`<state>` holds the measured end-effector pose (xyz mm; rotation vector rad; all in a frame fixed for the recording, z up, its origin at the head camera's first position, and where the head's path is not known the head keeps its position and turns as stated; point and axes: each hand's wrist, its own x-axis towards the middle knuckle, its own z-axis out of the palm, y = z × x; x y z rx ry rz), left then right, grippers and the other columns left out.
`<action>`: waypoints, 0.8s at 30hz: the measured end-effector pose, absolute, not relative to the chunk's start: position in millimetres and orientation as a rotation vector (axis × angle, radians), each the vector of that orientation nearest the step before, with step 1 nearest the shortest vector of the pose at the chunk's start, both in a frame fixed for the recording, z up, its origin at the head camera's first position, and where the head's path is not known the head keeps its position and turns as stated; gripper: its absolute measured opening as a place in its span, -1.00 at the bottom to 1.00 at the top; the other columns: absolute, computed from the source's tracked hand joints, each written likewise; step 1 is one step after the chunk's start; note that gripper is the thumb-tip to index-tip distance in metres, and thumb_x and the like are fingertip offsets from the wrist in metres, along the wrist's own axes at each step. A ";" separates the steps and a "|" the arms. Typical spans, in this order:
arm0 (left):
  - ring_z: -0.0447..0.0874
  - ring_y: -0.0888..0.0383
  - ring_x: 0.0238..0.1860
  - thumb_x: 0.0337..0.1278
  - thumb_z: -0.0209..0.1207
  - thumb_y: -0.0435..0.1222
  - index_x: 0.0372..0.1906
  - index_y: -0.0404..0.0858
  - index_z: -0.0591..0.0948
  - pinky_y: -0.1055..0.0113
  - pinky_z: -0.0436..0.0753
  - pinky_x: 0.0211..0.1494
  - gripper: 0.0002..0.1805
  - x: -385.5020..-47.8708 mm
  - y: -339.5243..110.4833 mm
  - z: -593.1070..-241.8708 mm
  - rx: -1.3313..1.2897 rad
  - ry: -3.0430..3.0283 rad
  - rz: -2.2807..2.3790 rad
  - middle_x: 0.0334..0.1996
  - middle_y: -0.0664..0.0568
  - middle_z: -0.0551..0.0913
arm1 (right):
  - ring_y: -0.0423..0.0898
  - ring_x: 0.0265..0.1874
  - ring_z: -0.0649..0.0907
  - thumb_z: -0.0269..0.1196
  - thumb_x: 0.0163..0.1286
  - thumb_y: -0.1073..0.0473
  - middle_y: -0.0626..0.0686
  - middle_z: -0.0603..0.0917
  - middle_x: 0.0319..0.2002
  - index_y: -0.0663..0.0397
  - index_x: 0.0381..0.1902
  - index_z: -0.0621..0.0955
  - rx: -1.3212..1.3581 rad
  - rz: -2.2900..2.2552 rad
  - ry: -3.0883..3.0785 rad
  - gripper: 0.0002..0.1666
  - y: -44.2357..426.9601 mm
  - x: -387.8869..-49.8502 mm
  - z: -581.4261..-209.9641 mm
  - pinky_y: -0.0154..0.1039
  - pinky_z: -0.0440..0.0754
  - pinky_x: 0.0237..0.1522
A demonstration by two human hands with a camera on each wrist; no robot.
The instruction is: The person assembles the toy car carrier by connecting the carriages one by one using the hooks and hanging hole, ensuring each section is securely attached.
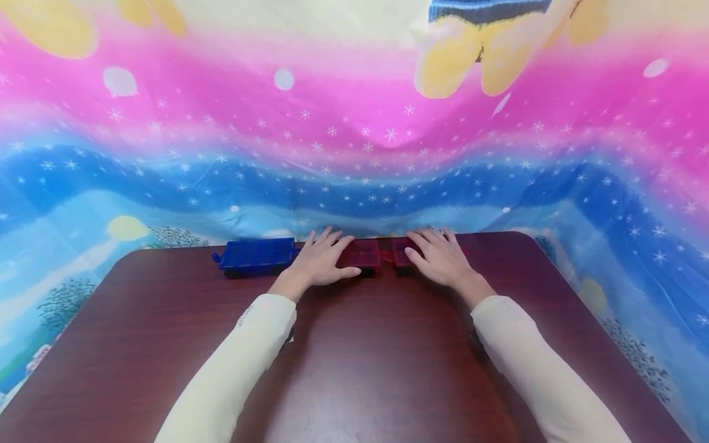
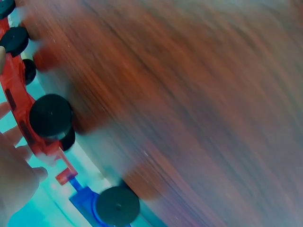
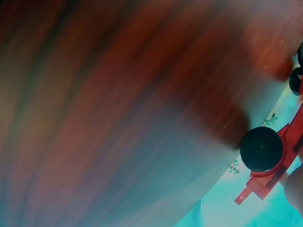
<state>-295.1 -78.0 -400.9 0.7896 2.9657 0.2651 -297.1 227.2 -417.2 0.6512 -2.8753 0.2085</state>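
Near the table's far edge stand a blue wheeled car [image 1: 258,254] and two red ones. My left hand [image 1: 318,258] lies over the left red car [image 1: 362,253], fingers spread, thumb along its near side. Over the right red car [image 1: 402,253] rests my right hand [image 1: 441,257], fingers extended. In the left wrist view, the red car [image 2: 21,106] with black wheels meets the blue car [image 2: 87,201] at a hitch, beside the left hand [image 2: 16,179]. The right wrist view shows a red car [image 3: 284,156] beside part of the right hand [image 3: 296,187], a hitch piece at its end.
The dark brown wooden table [image 1: 354,369] has rounded far corners. A patterned cloth [image 1: 354,111] in pink, blue and white hangs right behind the far edge and along both sides.
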 end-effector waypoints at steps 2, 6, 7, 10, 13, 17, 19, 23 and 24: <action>-0.22 -0.12 0.62 0.27 0.06 0.36 0.63 -0.03 0.15 -0.20 -0.26 0.56 -0.04 -294.8 -84.0 -400.2 0.774 2.976 0.277 0.60 -0.09 0.10 | 0.21 0.45 0.30 -0.13 0.63 -0.24 0.19 0.41 0.42 0.03 0.52 0.37 0.654 0.219 -2.866 -0.29 223.9 -297.5 -416.1 0.36 -0.03 0.45; -0.21 -0.13 0.62 0.28 0.05 0.37 0.63 -0.03 0.16 -0.22 -0.24 0.56 -0.04 -295.0 -93.6 -398.6 0.769 2.994 0.299 0.59 -0.10 0.12 | 0.21 0.46 0.29 -0.13 0.63 -0.23 0.18 0.41 0.43 0.01 0.51 0.38 0.649 0.251 -2.856 -0.30 217.1 -297.7 -412.5 0.36 -0.02 0.45; -0.21 -0.13 0.62 0.28 0.04 0.37 0.62 -0.03 0.16 -0.23 -0.23 0.56 -0.04 -294.9 -95.7 -398.4 0.768 2.998 0.303 0.59 -0.10 0.12 | 0.22 0.46 0.29 -0.12 0.63 -0.23 0.18 0.41 0.43 0.01 0.51 0.39 0.649 0.261 -2.856 -0.31 215.2 -297.4 -411.5 0.36 -0.02 0.45; -0.20 -0.14 0.62 0.27 0.04 0.38 0.62 -0.03 0.17 -0.24 -0.22 0.55 -0.04 -294.3 -101.4 -398.3 0.744 3.010 0.324 0.58 -0.11 0.13 | 0.23 0.47 0.27 -0.15 0.63 -0.25 0.18 0.39 0.44 0.01 0.51 0.39 0.651 0.274 -2.866 -0.29 209.8 -296.8 -409.1 0.36 -0.04 0.46; -0.18 -0.14 0.62 0.27 0.05 0.37 0.61 -0.04 0.19 -0.26 -0.20 0.55 -0.04 -292.9 -107.4 -398.9 0.719 3.029 0.332 0.58 -0.11 0.16 | 0.24 0.48 0.25 -0.19 0.63 -0.29 0.19 0.36 0.46 0.01 0.52 0.38 0.644 0.259 -2.880 -0.25 205.1 -296.1 -407.6 0.35 -0.05 0.47; -0.11 -0.16 0.61 0.28 0.06 0.35 0.60 -0.06 0.23 -0.28 -0.17 0.54 -0.06 -290.8 -117.6 -401.3 0.693 3.068 0.335 0.55 -0.12 0.21 | 0.21 0.52 0.20 -0.23 0.62 -0.35 0.17 0.32 0.50 -0.01 0.54 0.36 0.628 0.245 -2.901 -0.21 198.1 -294.2 -405.4 0.34 -0.05 0.47; -0.09 -0.17 0.60 0.28 0.06 0.34 0.59 -0.07 0.24 -0.28 -0.16 0.54 -0.07 -289.5 -122.9 -402.6 0.668 3.089 0.339 0.54 -0.12 0.23 | 0.18 0.54 0.17 -0.24 0.61 -0.38 0.16 0.30 0.52 -0.04 0.55 0.34 0.622 0.245 -2.914 -0.19 194.7 -293.4 -404.5 0.33 -0.06 0.48; -0.07 -0.19 0.60 0.27 0.07 0.34 0.59 -0.07 0.25 -0.26 -0.16 0.55 -0.08 -287.4 -131.2 -404.4 0.625 3.110 0.352 0.54 -0.13 0.24 | 0.16 0.55 0.14 -0.29 0.61 -0.39 0.15 0.27 0.53 -0.06 0.57 0.31 0.620 0.235 -2.929 -0.17 191.1 -293.3 -404.2 0.32 -0.08 0.49; -0.07 -0.19 0.59 0.27 0.06 0.34 0.59 -0.07 0.25 -0.26 -0.16 0.55 -0.08 -287.1 -132.7 -404.6 0.621 3.110 0.356 0.54 -0.13 0.24 | 0.16 0.55 0.13 -0.30 0.61 -0.40 0.15 0.27 0.54 -0.05 0.57 0.30 0.619 0.233 -2.932 -0.17 190.6 -293.4 -404.1 0.33 -0.08 0.49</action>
